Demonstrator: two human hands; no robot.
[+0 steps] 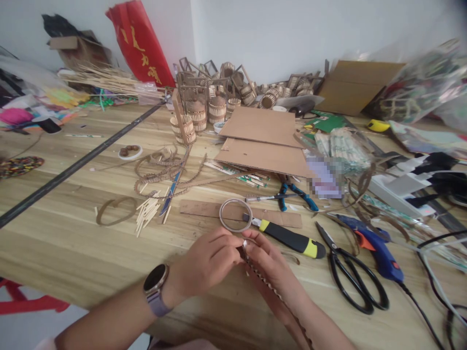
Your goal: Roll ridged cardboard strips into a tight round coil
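My left hand [211, 255], with a watch on its wrist, has its fingers closed at the near end of a corrugated cardboard strip [272, 287]. My right hand [268, 260] grips the same strip, which trails down along the right palm and forearm. A small white piece [244, 243] shows between the fingertips; what it is I cannot tell. Just beyond my fingers lies a roll of tape [235, 215]. Beside it rests a black and yellow utility knife [290, 237]. Black-handled scissors [352, 272] and a blue glue gun [375, 248] lie to the right.
Small stick baskets [183, 129] stand at the back. Cardboard sheets [260, 131], blue-handled pliers [297, 192], short sticks [147, 213] and curled strips [160, 165] lie mid-table. A long dark bar [78, 165] crosses the left side. Cables and a white power strip [399, 187] are at right.
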